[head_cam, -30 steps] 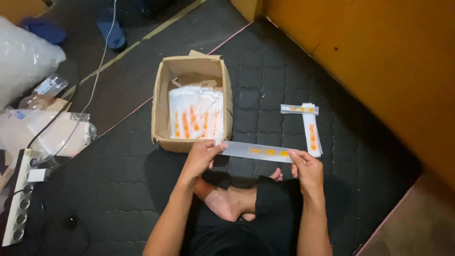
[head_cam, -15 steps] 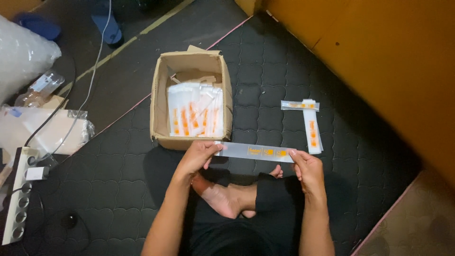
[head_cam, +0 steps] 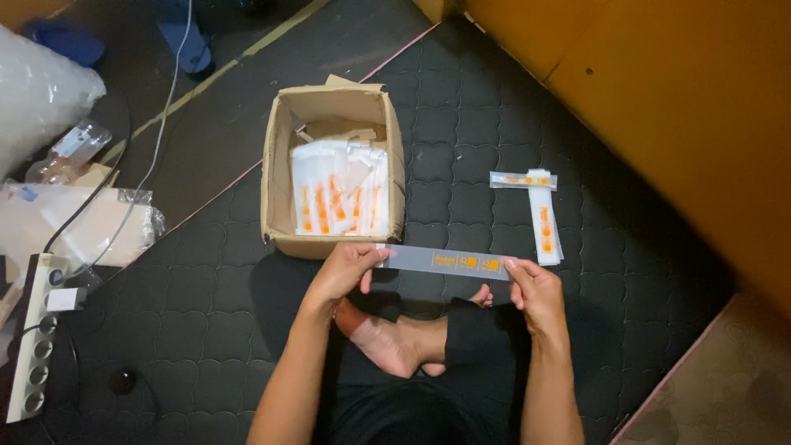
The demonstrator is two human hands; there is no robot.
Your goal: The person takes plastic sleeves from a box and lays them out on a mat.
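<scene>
Black trousers and a bare foot (head_cam: 395, 342) fill the bottom centre of the frame, where a person sits cross-legged on a dark quilted mat (head_cam: 643, 272). Just above the foot, the left hand (head_cam: 346, 272) and the right hand (head_cam: 535, 292) hold a long clear plastic strip (head_cam: 445, 262) with orange markings stretched between them. Each hand pinches one end between thumb and fingertips, the other fingers loosely curled. The strip's long axis runs almost level across the middle of the frame, left end a touch higher than the right, its flat printed face turned up toward the camera.

Just beyond the left hand sits an open cardboard box (head_cam: 280, 165), packed with a stack of white sleeves (head_cam: 338, 194) printed in orange, their long axes running up and down the frame. To the right of the box, above the right hand, two more strips (head_cam: 540, 210) lie on the mat, one crossing the top of the other like a letter T.

At the lower left edge lies a white power strip (head_cam: 33, 350), with crumpled clear plastic bags (head_cam: 74, 222) above it. Along the upper right runs an orange wall (head_cam: 676, 91).
</scene>
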